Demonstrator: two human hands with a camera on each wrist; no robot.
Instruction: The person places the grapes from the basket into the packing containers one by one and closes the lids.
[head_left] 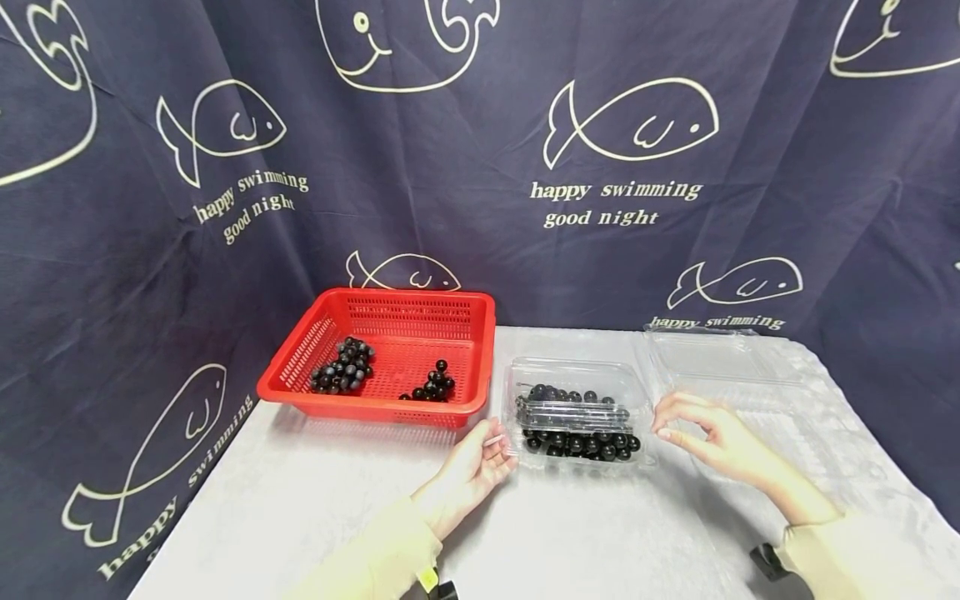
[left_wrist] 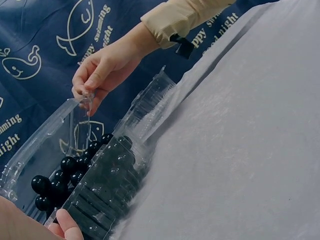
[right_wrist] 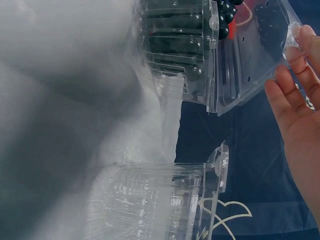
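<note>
A clear plastic clamshell box (head_left: pixel 577 450) full of dark grapes (head_left: pixel 576 443) stands on the table, its hinged lid (left_wrist: pixel 37 132) raised partway over the fruit. My right hand (head_left: pixel 708 433) pinches the lid's right front corner between thumb and fingers, as the right wrist view shows. At the opposite front corner, my left hand (head_left: pixel 472 471) has its fingers curled in at the lid's edge. Two of its fingertips (left_wrist: pixel 70 227) show beside the box's rim in the left wrist view; its grip is partly hidden there.
A red plastic basket (head_left: pixel 390 410) with two bunches of dark grapes (head_left: pixel 345 367) stands left of the box. On the right lies another clear plastic box (right_wrist: pixel 150 200), its lid open. A dark blue curtain (head_left: pixel 480 167) printed with fish hangs behind the white-covered table (head_left: pixel 585 533).
</note>
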